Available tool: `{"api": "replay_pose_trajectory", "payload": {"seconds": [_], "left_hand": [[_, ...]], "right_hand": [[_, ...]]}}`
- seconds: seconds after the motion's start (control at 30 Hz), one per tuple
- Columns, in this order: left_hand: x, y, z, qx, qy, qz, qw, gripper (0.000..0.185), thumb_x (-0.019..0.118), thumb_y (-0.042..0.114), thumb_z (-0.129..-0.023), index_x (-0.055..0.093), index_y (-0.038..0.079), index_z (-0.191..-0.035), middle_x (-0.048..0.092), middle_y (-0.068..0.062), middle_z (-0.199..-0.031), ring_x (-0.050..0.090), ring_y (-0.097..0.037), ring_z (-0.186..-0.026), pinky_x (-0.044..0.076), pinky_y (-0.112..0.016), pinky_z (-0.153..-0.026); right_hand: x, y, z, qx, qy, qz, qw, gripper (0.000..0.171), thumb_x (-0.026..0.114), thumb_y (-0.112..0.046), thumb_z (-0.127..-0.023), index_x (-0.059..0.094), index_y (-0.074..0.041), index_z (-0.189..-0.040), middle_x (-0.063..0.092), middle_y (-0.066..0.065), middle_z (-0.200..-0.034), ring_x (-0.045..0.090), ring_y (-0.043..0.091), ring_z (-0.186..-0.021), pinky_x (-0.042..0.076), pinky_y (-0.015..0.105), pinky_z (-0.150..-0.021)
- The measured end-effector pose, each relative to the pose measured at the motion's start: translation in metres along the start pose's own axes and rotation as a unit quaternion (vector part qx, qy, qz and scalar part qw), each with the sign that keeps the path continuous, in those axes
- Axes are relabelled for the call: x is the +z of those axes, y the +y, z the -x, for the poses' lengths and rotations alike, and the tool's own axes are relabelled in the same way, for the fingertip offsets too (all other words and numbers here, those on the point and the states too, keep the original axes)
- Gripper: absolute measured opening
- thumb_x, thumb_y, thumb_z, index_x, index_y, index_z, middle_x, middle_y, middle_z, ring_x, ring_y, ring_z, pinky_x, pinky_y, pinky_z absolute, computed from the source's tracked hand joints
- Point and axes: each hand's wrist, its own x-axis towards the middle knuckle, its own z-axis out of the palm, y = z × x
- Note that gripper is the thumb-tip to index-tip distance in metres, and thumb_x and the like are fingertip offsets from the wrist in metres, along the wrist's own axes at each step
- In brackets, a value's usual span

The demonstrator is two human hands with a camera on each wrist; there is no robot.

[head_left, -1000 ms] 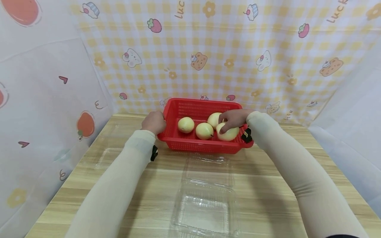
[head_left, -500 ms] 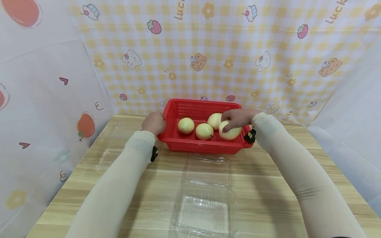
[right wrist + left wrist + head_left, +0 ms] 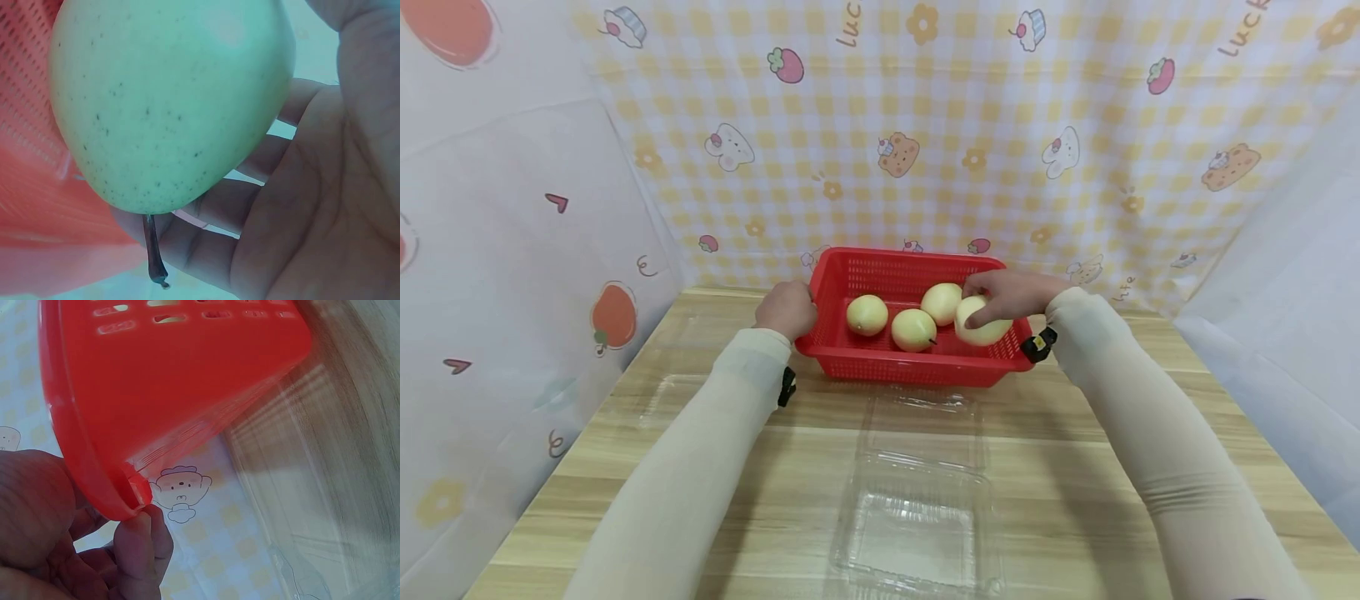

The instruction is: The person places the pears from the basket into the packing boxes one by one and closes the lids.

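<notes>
Held pear (image 3: 981,323): upper part was covered by the right hand (image 3: 1011,293); its top ran off the right wrist view. Red basket (image 3: 910,321): left rim was hidden under the left hand (image 3: 786,308). Clear clamshell container (image 3: 917,508), before the basket: near edge was cut off.

Your head camera looks down from above at the red basket (image 3: 910,321). Both wrist cameras sit very close to it (image 3: 169,394), one at each end.
</notes>
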Motion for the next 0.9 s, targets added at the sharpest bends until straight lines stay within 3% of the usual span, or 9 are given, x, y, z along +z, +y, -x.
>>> {"api": "replay_pose_trajectory", "payload": {"seconds": [0.9], "left_hand": [[0.0, 0.0, 0.001, -0.004, -0.003, 0.004, 1.0, 0.016, 0.05, 0.008, -0.096, 0.065, 0.003, -0.091, 0.064, -0.012, -0.085, 0.063, -0.023, -0.07, 0.051, -0.035, -0.061]], "right_hand": [[0.008, -0.004, 0.016, -0.023, 0.066, -0.021, 0.997, 0.037, 0.078, -0.03, -0.084, 0.062, -0.015, -0.114, 0.061, 0.004, -0.102, 0.055, 0.023, -0.091, 0.045, 0.038, -0.077]]}}
